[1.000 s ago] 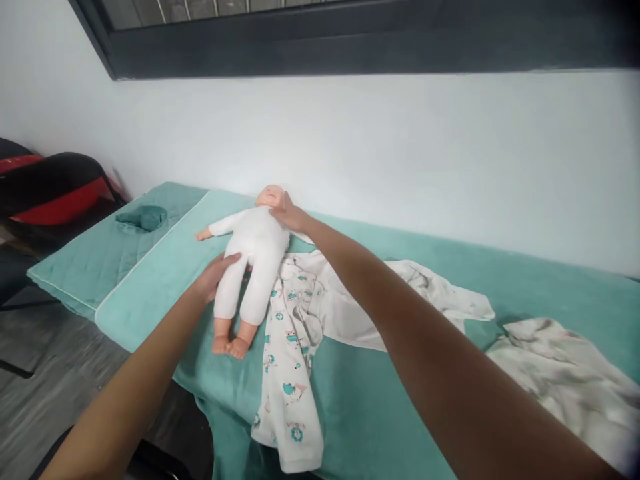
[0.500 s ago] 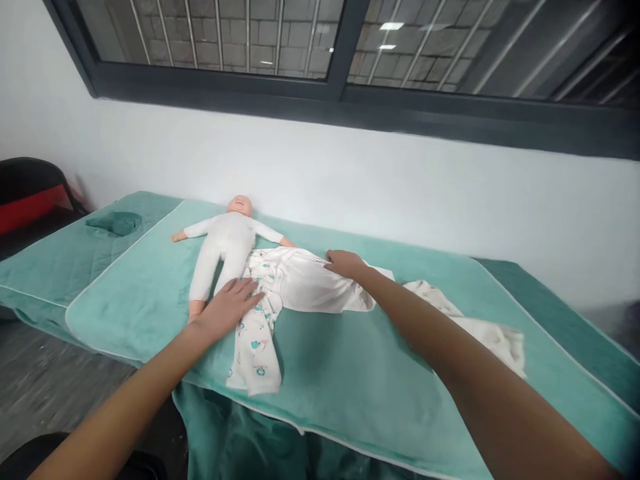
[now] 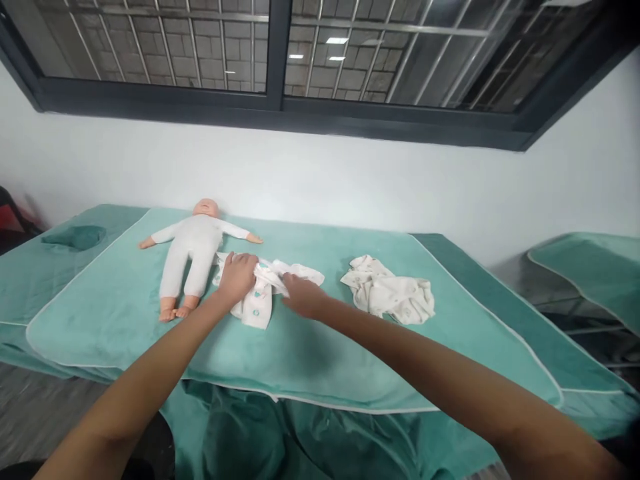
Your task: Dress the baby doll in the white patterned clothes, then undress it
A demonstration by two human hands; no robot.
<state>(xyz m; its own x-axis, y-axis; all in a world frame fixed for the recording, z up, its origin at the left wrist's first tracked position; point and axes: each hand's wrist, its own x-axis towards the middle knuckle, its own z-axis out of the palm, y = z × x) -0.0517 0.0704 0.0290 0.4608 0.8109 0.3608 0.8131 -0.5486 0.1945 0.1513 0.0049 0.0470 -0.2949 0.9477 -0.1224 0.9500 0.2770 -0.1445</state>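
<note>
A white baby garment (image 3: 257,308) with a green print lies bunched on the green bed cover. My left hand (image 3: 239,277) is closed on its upper left part, and my right hand (image 3: 303,295) grips a gathered fold to the right of it. Between the two hands the cloth looks stretched and twisted. Just left of my left hand lies a baby doll (image 3: 193,250) in a white suit, on its back with its arms spread and its feet toward me. The fingertips of both hands are partly hidden by cloth.
A second, cream patterned garment (image 3: 393,290) lies crumpled right of my right hand. The green bed cover (image 3: 325,360) hangs over the front edge. Behind the bed are a white wall (image 3: 320,180) and a barred window. Another green bed (image 3: 590,273) stands at the right.
My left hand has gone from lying flat on the garment to gripping it. My right hand has come closer to the left, gathering the cloth. The view has shifted right.
</note>
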